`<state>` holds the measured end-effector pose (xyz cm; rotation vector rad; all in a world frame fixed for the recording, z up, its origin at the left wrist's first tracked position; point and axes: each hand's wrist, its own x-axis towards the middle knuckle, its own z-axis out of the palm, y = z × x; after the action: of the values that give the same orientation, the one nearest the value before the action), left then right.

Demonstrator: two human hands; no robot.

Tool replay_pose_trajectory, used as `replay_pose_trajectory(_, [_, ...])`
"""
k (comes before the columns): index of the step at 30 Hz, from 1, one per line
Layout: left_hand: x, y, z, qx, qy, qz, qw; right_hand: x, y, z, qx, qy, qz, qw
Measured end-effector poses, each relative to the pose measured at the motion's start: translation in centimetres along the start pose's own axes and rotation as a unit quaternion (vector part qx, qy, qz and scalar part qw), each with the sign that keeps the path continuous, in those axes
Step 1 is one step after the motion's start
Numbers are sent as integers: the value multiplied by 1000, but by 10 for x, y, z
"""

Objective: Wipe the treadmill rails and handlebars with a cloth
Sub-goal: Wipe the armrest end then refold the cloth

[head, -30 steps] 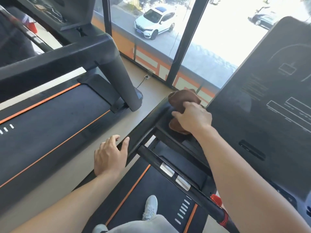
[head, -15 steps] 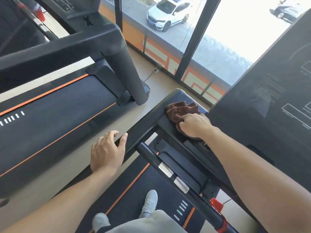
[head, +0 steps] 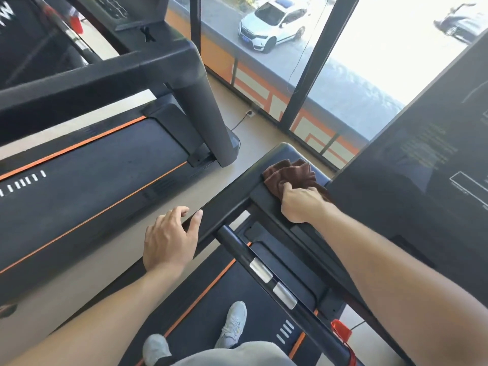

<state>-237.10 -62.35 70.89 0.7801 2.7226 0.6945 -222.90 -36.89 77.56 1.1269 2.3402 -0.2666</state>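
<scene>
Surface materials, treadmill front section

The cloth [head: 290, 175] was brown, napped terry; the side rail [head: 232, 196] smooth semi-gloss black plastic; the handlebar [head: 237, 247] carried two bright metal plates.

Cloth [head: 290, 174] on the rail [head: 237, 191], under right hand [head: 301, 204].

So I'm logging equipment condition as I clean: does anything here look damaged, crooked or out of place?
Nothing stands out. The right hand presses the brown cloth on the side rail, the left hand rests lower on it, and the crossbar looks intact.
</scene>
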Motion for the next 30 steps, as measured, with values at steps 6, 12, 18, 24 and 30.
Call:
replay_pose_trajectory(6, [1,-1,2,17,-10,2,1000,-5,3,-8,45,39,-26,998])
replay_pose_trajectory(12, [-1,3,-2,11,-10,2,1000,-15,7,-23,339,81,33,937])
replay_pose_trajectory(18, [-5,11,-10,-14,-10,-33,999,-40,-61,7,248,201,-66,945])
replay_pose_trajectory(24, [-5,18,-12,-6,-2,-50,999,16,-77,47,94,195,-170,961])
replay_pose_trajectory(30, [-4,15,-8,1,10,-52,999,80,-20,10,153,204,-68,965])
